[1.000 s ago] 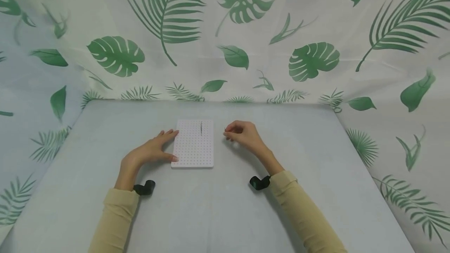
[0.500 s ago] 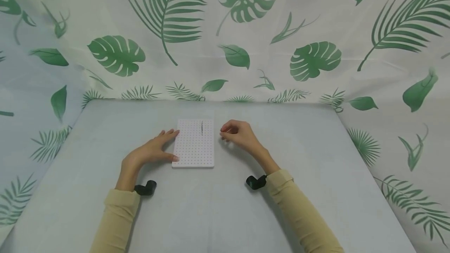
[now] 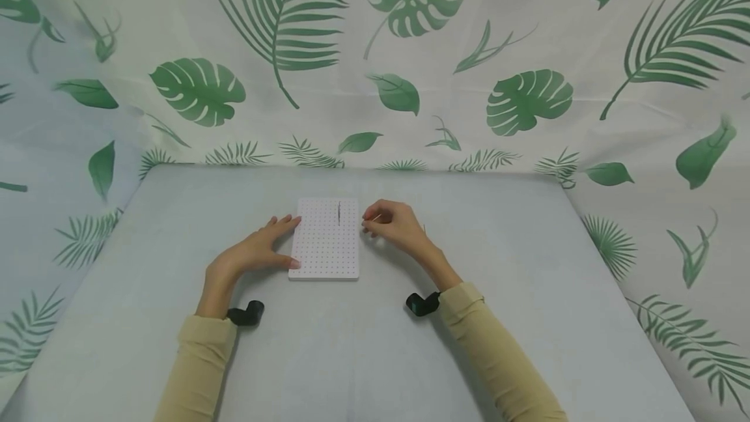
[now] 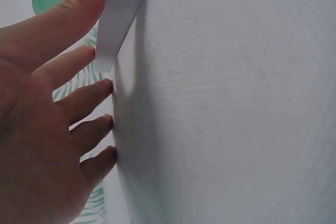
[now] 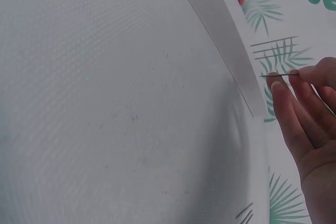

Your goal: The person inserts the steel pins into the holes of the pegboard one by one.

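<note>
A white pegboard (image 3: 322, 249) with rows of small holes lies on the table. Several thin metal pins (image 3: 339, 213) stand upright in a line near its far right corner; the right wrist view shows these standing pins (image 5: 274, 41) from the side. My left hand (image 3: 250, 251) rests at the board's left side, fingers spread, thumb and index fingertip touching its edge. Just off the board's right edge, my right hand (image 3: 397, 223) pinches a thin metal pin (image 5: 281, 75) between thumb and fingertips. In the right wrist view, this pin's tip points toward the board.
A few loose pins (image 5: 245, 212) lie on the table near the right wrist. The pale table (image 3: 351, 357) meets a leaf-printed curtain (image 3: 445, 93) at the back. A dark wrist camera (image 3: 423, 305) sits by each sleeve.
My right hand has moved left with its pin, closer to the board's right edge. The left hand keeps its place against the board, and the head view has shifted slightly.
</note>
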The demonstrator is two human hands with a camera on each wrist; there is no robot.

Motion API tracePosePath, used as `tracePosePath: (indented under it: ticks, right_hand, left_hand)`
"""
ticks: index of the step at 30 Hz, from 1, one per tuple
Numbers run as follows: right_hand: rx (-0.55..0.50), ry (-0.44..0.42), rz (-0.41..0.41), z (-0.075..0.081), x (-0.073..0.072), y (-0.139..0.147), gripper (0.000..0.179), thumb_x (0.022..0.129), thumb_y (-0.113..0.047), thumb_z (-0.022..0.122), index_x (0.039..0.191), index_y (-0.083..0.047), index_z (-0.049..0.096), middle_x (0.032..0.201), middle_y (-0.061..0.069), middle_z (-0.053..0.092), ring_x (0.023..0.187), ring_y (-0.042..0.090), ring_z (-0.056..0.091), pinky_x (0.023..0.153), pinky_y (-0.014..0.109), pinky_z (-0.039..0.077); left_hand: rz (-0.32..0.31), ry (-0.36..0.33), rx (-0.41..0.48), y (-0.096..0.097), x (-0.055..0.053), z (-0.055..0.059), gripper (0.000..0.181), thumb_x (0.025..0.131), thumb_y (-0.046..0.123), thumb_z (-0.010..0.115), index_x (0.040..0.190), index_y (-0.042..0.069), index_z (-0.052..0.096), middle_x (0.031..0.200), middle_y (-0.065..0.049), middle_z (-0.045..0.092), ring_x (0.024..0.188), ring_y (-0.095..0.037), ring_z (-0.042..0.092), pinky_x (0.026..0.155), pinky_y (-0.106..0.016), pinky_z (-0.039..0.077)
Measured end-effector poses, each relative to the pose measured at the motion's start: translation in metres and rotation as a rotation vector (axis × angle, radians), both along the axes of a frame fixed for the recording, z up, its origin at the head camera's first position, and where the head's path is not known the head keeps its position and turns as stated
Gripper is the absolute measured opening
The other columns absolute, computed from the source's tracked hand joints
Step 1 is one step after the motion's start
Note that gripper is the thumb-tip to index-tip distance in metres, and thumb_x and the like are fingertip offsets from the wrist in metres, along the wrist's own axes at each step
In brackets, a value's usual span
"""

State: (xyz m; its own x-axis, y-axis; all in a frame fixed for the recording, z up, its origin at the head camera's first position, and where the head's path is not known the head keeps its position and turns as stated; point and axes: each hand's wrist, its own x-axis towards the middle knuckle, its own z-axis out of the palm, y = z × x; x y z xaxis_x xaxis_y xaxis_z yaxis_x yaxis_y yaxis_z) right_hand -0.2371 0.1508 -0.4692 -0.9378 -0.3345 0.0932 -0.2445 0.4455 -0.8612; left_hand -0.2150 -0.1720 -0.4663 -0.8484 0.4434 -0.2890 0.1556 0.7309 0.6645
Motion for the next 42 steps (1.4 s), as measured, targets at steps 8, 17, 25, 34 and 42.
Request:
tracePosePath:
  ticks: [8, 17, 25, 34, 42]
  right_hand:
    - [-0.009, -0.003, 0.001, 0.000, 0.000, -0.006, 0.010, 0.093, -0.009, 0.075, 0.101, -0.005, 0.073, 0.092, 0.009, 0.079, 0.079, 0.021, 0.076, 0.067, 0.028, 0.060]
    - [-0.062, -0.020, 0.011, -0.004, -0.004, -0.014, 0.010, 0.091, -0.008, 0.076, 0.100, -0.003, 0.072, 0.093, 0.012, 0.079, 0.080, 0.022, 0.077, 0.069, 0.034, 0.062]
    - [-0.072, -0.019, 0.000, -0.005, -0.007, -0.024, 0.010, 0.090, -0.007, 0.078, 0.098, -0.003, 0.072, 0.097, 0.013, 0.079, 0.080, 0.022, 0.078, 0.072, 0.036, 0.063]
    - [-0.062, -0.014, -0.010, -0.004, -0.011, -0.032, 0.011, 0.090, -0.008, 0.078, 0.099, -0.004, 0.072, 0.097, 0.012, 0.079, 0.080, 0.022, 0.078, 0.073, 0.032, 0.062]
    - [-0.045, -0.007, -0.004, -0.004, -0.012, -0.039, 0.011, 0.090, -0.009, 0.078, 0.099, -0.004, 0.073, 0.099, 0.011, 0.078, 0.081, 0.019, 0.077, 0.070, 0.026, 0.059]
  left_hand:
    - [0.012, -0.012, 0.004, 0.000, 0.000, 0.000, 0.100, 0.085, 0.034, 0.083, 0.164, 0.012, 0.027, 0.172, -0.018, 0.014, 0.159, -0.045, 0.001, 0.123, -0.070, 0.010]
    - [0.008, -0.004, 0.008, 0.001, 0.001, 0.003, 0.101, 0.083, 0.034, 0.085, 0.163, 0.009, 0.028, 0.171, -0.021, 0.016, 0.158, -0.048, 0.002, 0.122, -0.071, 0.009]
    - [0.009, -0.005, 0.016, 0.000, 0.001, 0.001, 0.099, 0.085, 0.033, 0.084, 0.163, 0.010, 0.028, 0.171, -0.020, 0.016, 0.158, -0.046, 0.002, 0.123, -0.070, 0.008]
    - [0.005, -0.002, 0.013, 0.000, -0.001, 0.000, 0.099, 0.085, 0.034, 0.084, 0.163, 0.010, 0.028, 0.171, -0.021, 0.016, 0.158, -0.047, 0.002, 0.123, -0.070, 0.009]
    - [0.011, -0.005, 0.013, 0.000, 0.000, 0.001, 0.098, 0.085, 0.034, 0.083, 0.163, 0.011, 0.028, 0.171, -0.019, 0.017, 0.158, -0.046, 0.003, 0.123, -0.069, 0.010]
